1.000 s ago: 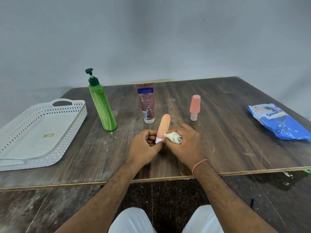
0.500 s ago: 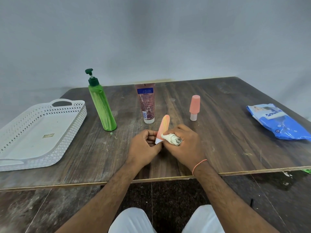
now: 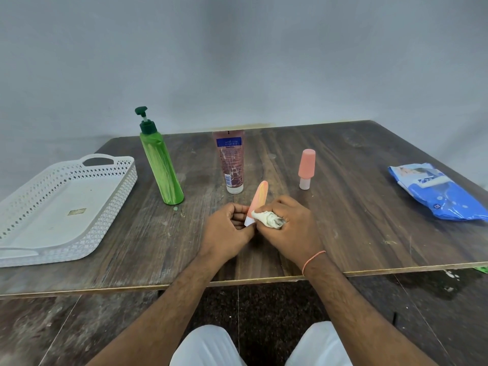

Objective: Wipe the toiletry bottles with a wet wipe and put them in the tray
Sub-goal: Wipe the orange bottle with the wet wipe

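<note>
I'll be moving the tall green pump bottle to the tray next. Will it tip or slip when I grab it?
The green pump bottle is tall on a narrow base, so a push up high would likely tip it. Its glossy surface may be slippery against a damp hand. Its plastic-looking body probably won't break if knocked onto the table.

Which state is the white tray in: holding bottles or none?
None. The white tray holds no bottles: only a small sticker shows on its floor.
</note>
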